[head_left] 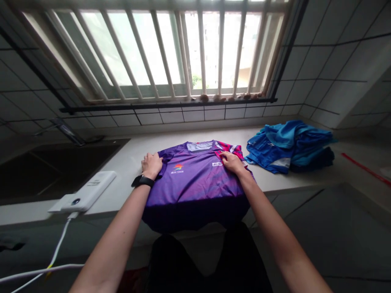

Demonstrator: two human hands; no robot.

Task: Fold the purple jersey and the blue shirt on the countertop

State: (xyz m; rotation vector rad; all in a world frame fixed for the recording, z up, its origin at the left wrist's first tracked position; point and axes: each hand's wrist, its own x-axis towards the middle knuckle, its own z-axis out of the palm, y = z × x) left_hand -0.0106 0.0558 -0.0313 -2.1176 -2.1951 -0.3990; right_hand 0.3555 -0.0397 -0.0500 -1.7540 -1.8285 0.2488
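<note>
A purple T-shirt (pixel 195 183) lies front side up on the counter, its collar toward the window and its lower part hanging over the front edge. An orange and green print sits on one side of the chest, a small white label on the other. My left hand (pixel 152 165), with a black band at the wrist, has its fingers curled on the sleeve at the shirt's left. At the pink and white patterned right shoulder, my right hand (pixel 232 162) is closed on the fabric. Both hands' fingertips are partly hidden.
A pile of blue clothes (pixel 290 146) rests on the white counter (pixel 134 150) to the right. At the left are a dark sink (pixel 76 162) with a faucet (pixel 69 131) and a white device (pixel 91 191) with a cable. Behind stands a barred window (pixel 171 53). A red strip (pixel 366 169) lies far right.
</note>
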